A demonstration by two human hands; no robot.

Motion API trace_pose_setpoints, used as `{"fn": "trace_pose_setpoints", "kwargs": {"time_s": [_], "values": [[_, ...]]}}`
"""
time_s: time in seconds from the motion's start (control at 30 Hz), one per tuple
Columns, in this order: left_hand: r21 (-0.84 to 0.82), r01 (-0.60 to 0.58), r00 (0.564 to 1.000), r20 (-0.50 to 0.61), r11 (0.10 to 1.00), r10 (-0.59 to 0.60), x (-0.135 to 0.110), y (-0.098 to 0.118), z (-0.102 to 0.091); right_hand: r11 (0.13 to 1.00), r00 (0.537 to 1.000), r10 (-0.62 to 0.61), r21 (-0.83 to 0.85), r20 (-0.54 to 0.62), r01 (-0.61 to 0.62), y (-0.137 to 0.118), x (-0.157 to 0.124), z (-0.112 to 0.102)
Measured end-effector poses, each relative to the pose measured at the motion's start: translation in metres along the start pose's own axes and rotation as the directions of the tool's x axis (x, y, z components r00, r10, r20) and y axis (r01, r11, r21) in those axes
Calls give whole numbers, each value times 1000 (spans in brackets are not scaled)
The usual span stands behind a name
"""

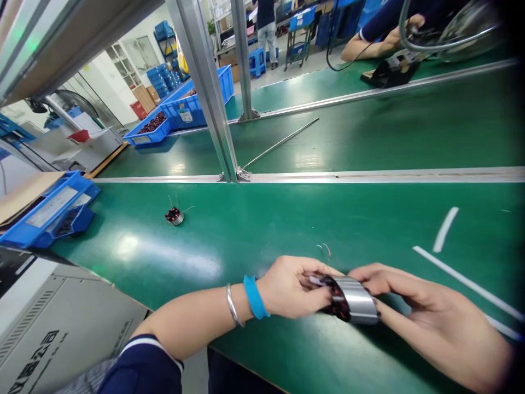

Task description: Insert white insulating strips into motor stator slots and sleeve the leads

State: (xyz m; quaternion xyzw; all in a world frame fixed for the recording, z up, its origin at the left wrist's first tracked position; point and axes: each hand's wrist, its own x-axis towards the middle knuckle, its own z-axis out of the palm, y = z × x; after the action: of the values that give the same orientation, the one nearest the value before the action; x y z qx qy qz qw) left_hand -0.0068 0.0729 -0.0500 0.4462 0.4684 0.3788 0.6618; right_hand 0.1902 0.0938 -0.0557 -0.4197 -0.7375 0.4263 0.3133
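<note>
Both my hands hold a round motor stator [355, 300] with a shiny metal shell and dark red copper windings, just above the green bench top [246, 230] near its front edge. My left hand [293, 287], with a blue band and a silver bangle on the wrist, pinches the winding side, fingers closed. My right hand [406, 298] grips the metal shell from the right, fingers wrapped round it. Thin wire ends [324, 250] stick up behind my left hand. A second, smaller stator [174, 215] with loose leads lies alone on the bench to the far left.
Blue bins [47, 210] stand at the left edge; a grey machine casing [57, 323] sits at lower left. Metal frame posts [209, 93] rise from a rail across the bench. Beyond, blue crates [184, 106], a thin rod [281, 143], and another person's arms [381, 38] at a device.
</note>
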Motion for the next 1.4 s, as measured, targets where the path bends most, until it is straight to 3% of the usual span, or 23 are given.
{"fn": "trace_pose_setpoints", "kwargs": {"time_s": [0.23,0.37,0.4,0.47,0.53,0.63,0.73,0.83,0.97,1.07,1.13,1.23,1.4], "values": [[-42,6,1000,31,999,-5,-2,-3,0,997,997,55,58,49,-58,-20,2,2],[-38,-13,1000,28,999,14,-5,3,-5,992,990,64,103,127,-77,-29,8,-21],[-45,-13,1000,26,999,14,-5,6,-6,993,992,81,84,94,-89,-25,9,-33],[-63,-6,1000,16,998,7,-5,12,-9,991,986,102,-77,-134,-113,-10,9,-61],[-79,16,1000,20,997,-14,-5,17,-11,929,936,66,-320,-346,-184,12,8,-85],[-119,64,994,101,991,-52,-5,19,-15,823,944,71,-516,-323,-238,38,10,-101],[-199,94,980,192,976,-55,-2,13,-20,833,950,65,-507,-304,-219,37,13,-93],[-246,149,965,248,958,-86,1,5,-23,952,954,56,-272,-296,-140,8,10,-75],[-270,186,963,241,945,-121,5,2,-18,997,996,-76,27,-38,77,-33,1,-50],[-295,167,973,202,941,-109,6,2,-15,993,989,-102,63,109,96,-45,-2,-42],[-318,173,972,205,932,-110,7,2,-16,995,986,-84,63,144,75,-44,-3,-43],[-358,176,969,227,917,-98,6,1,-18,996,988,-43,78,145,32,-40,-3,-40],[-353,197,970,206,915,-129,2,3,-12,986,992,116,122,-43,-110,-32,0,-14]]}}
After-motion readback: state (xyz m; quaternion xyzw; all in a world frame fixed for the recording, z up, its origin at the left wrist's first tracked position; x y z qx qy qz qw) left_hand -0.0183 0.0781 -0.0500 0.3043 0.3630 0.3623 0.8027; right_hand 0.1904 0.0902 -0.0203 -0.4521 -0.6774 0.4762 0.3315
